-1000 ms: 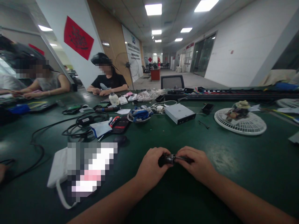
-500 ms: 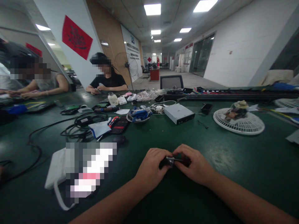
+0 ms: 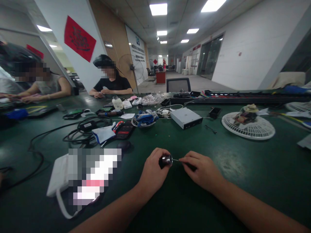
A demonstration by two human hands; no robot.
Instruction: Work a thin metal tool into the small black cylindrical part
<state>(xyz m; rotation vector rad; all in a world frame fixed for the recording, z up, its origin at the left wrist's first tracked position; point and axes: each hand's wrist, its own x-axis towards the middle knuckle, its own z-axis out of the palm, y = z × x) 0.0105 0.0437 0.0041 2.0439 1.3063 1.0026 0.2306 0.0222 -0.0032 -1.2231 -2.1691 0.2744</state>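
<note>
My left hand [image 3: 154, 170] is closed around a short, shiny dark metal cylinder [image 3: 167, 160], whose round end faces right. Between the thumb and fingers of my right hand [image 3: 201, 170] is one end of a thin metal rod [image 3: 175, 160]. The rod's other end reaches the cylinder's open-looking end; whether it goes inside is too small to tell. Both hands are low over the dark green table [image 3: 184, 210].
Left lie a white power strip [image 3: 58, 174], a blurred-out bright screen [image 3: 97, 178] and a black mouse [image 3: 124, 145]. Farther back are a disc drive [image 3: 186, 117], a bowl of blue cloth [image 3: 145, 119] and a white fan grille [image 3: 247, 127]. Two people [image 3: 110, 84] sit across the table.
My left hand has moved a little left with the cylinder, turning its end more into view. The gap between my hands is wider, and more of the rod shows.
</note>
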